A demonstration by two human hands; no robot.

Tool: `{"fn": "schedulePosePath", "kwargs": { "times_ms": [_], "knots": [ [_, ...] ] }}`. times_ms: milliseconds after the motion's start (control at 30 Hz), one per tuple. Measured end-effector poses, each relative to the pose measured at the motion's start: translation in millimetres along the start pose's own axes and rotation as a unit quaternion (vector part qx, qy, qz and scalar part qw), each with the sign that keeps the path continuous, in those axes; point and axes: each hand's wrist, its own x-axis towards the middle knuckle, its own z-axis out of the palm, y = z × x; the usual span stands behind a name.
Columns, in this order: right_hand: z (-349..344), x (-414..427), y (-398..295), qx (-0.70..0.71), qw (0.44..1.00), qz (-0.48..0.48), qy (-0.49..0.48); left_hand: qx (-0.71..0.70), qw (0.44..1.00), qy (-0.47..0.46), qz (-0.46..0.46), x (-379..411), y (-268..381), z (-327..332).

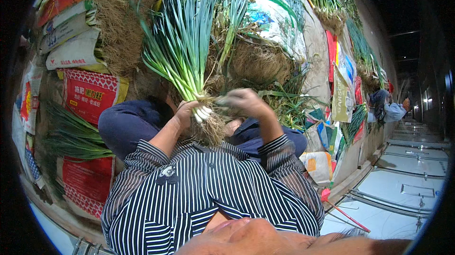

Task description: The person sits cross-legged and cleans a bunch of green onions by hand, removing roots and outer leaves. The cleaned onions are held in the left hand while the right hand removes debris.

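Note:
My left hand (185, 114) is closed around the white lower stems of a bunch of green onions (185, 48), above my crossed legs. The long green leaves fan out away from me, and the rooty ends hang towards my striped shirt. At the right of the stems, my right hand (241, 100) is blurred, its fingertips by a dry, peeling outer leaf; whether they pinch it I cannot tell. Just beyond lies a heap of unpeeled onions with brown roots (263, 61), partly under a white woven sack (280, 24).
Stacked onions with matted roots (119, 27) lie at the upper left. Red printed sacks (89, 95) and loose green onions (80, 134) are at the left. Leaf scraps (288, 107) lie right of my knees. A red-handled tool (346, 214) and another person (385, 105) appear at the right.

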Motion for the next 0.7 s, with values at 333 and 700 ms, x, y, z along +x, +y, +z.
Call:
{"fn": "schedulePosePath", "kwargs": {
  "times_ms": [333,700],
  "knots": [
    [-164.0,-91.3,302.5,-0.355,0.783,0.364,0.357,0.033,0.999,0.032,0.016,-3.1,1.9,-9.7],
    [55.3,70.2,17.5,-0.110,0.988,-0.060,0.087,0.084,0.995,0.057,-0.009,-15.4,11.2,-13.9]
  ]
}}
